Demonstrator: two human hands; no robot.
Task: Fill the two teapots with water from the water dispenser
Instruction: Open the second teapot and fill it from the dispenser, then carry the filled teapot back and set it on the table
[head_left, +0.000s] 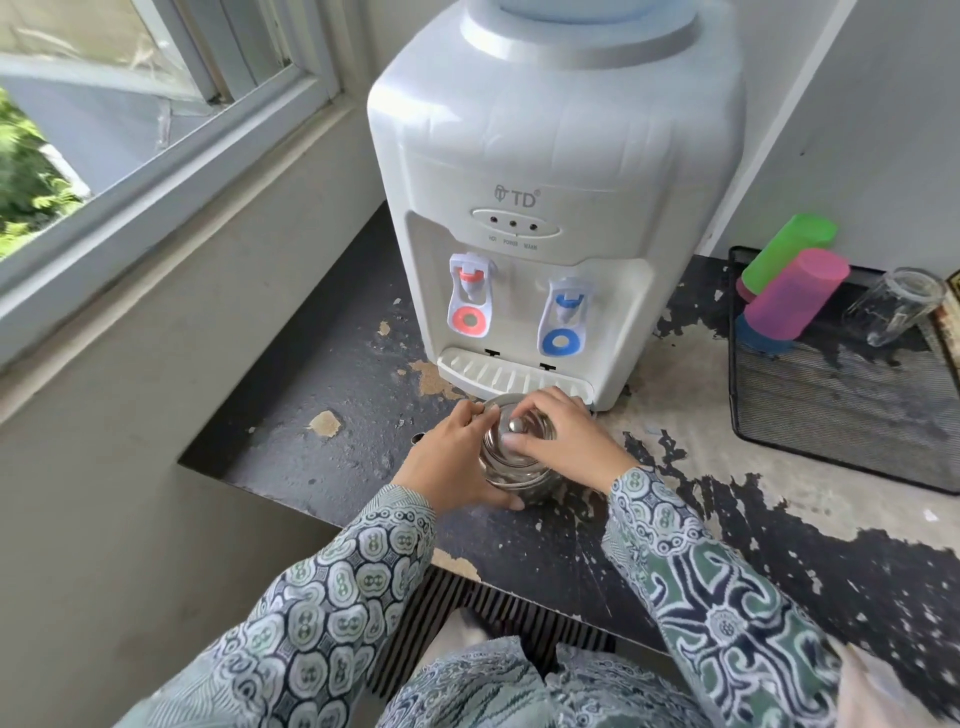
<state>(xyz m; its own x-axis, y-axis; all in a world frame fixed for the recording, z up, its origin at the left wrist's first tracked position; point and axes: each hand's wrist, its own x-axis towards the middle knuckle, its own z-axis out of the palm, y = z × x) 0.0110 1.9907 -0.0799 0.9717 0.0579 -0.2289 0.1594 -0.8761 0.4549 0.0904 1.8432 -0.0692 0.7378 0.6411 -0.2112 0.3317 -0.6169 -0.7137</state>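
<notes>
A shiny steel teapot (511, 470) stands on the worn counter just in front of the white water dispenser (550, 182). My left hand (452, 457) curls round its left side and base. My right hand (558, 428) lies over the lid, fingers curled around the lid's knob (515, 425). The spout tip (417, 439) pokes out left of my left hand. On the dispenser, a red hot tap (470, 291) and a blue tap (566, 317) hang above the drip tray (498, 374). Only one teapot is in view.
A black mesh tray (831, 405) at the right holds green (787, 249) and pink (795, 291) plastic cups and a clear glass (893, 306) lying on their sides. A window and grey wall run along the left. The counter (332, 395) has peeling black paint.
</notes>
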